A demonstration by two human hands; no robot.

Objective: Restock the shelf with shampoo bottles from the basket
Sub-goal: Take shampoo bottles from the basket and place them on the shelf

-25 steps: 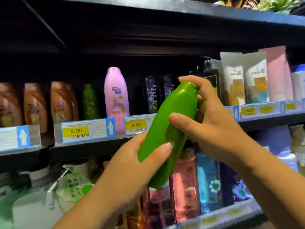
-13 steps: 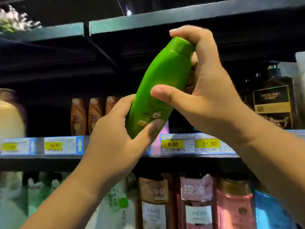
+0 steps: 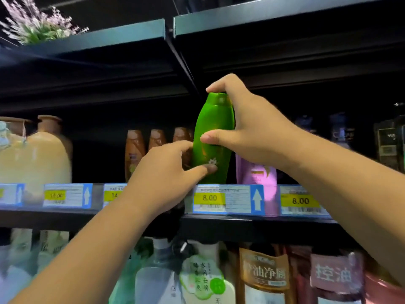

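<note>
Far to my left a tuft of pink-flowered greenery [image 3: 37, 29] is sitting on the top shelf, and below it two pale tan jugs [image 3: 32, 154] are standing at the end of the middle shelf [image 3: 65, 218], whose front rail is carrying yellow price tags. Next along, three brown bottles [image 3: 134, 150] are lined up side by side, further back in the dark. My left hand [image 3: 162, 174] is reaching up in front of them and pinching the lower part of the green shampoo bottle [image 3: 213, 137], with the forefinger on its left side and the thumb pressing on the front near the small flower print. The bottle is standing upright on the middle shelf level, directly above the 8.00 tag [image 3: 209, 198]; its base is hidden behind the rail, so I cannot tell whether it is touching the shelf. My right hand [image 3: 247, 128] is gripping its upper half, forefinger curling over the cap and thumb lying across the front. Just beside the bottle on the right a pink bottle [image 3: 256, 170] is showing under my wrist, and dark bottles [image 3: 388, 145] are standing further right. Below, labelled bottles are filling the lower shelf
</note>
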